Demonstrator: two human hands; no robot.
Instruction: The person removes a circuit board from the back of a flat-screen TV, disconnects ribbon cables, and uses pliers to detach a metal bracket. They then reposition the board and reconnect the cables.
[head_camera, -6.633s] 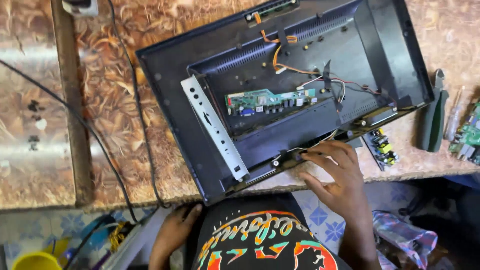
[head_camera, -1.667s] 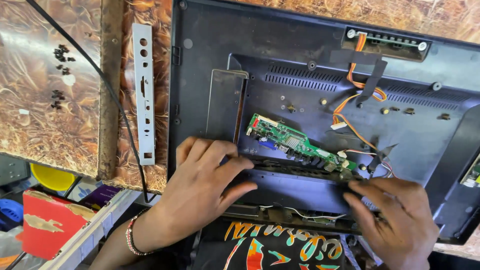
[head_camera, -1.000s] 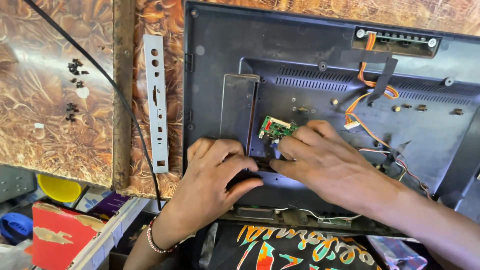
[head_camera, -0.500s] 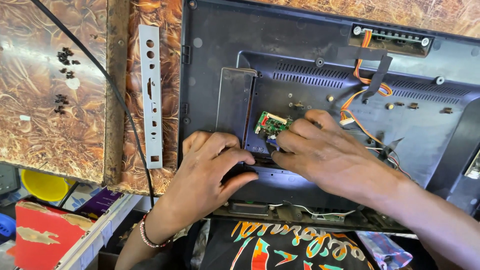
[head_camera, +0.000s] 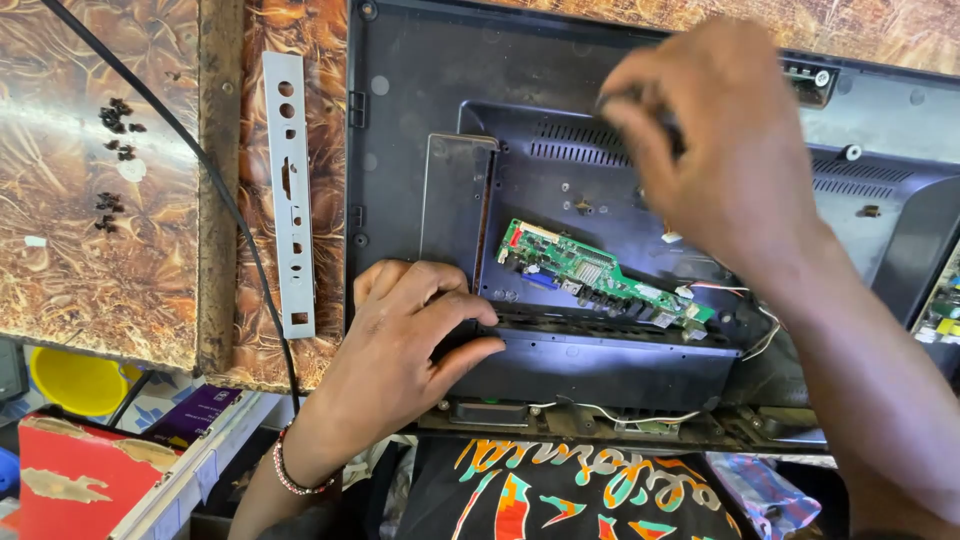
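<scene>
Black plastic was most of what you had in front of you: the opened back shell of a flat-screen TV lying on the brown marbled tabletop. Your left hand lay flat and open on the lower left part of the shell, fingers spread just left of the green rectangular circuit board, pinning the set down rather than gripping anything. Your right hand was up over the top of the recess, blurred, fingers curled around something near the upper edge, but I honestly couldn't tell what, or whether it held anything at all.

Progress-wise, I'd say you were partway in. A perforated grey metal bracket strip already sat off to the left on the tabletop, with a scatter of small dark screws further left, beside a black cable. The board itself was still seated in the recess, with thin wires running off its right end.
</scene>
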